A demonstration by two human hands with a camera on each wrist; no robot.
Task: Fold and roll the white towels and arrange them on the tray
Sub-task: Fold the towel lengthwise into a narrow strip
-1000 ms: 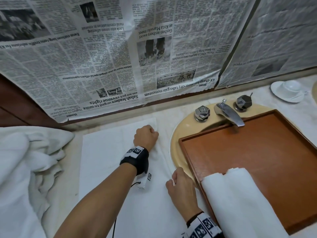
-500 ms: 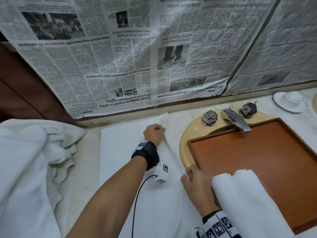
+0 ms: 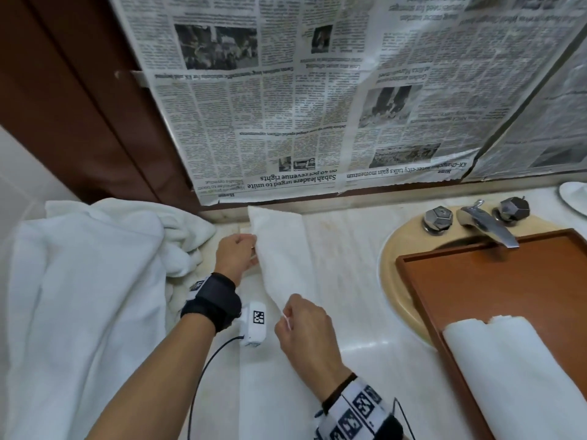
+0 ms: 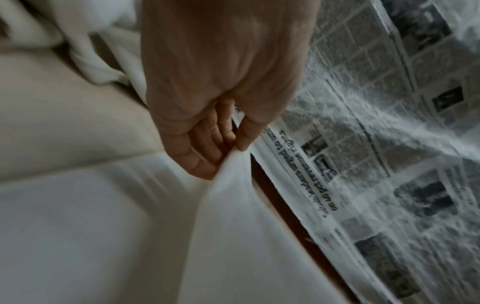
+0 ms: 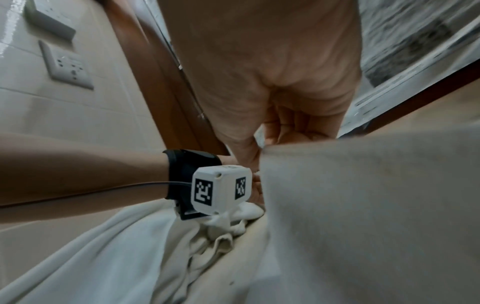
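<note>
Currently, plain white towel (image 3: 279, 258) lifted in a soft fold off the surface (image 3: 355, 281), far edge pinched by left hand (image 3: 235, 256), near edge pinched by right hand (image 3: 303, 328), both grips closed on cloth.

Left hand (image 3: 234, 256) reaching forward, forearm bare, black strap at the wrist; thumb and fingers (image 4: 207, 142) pinching a raised fabric edge, knuckles turned up. Right hand (image 3: 303, 325) sitting nearer the body and to the right of the left, patterned band at the wrist, fingers (image 5: 288, 123) curling inward and pinching the same edge at its near end. Both hands holding clear above the tabletop, well apart along that edge.
</note>
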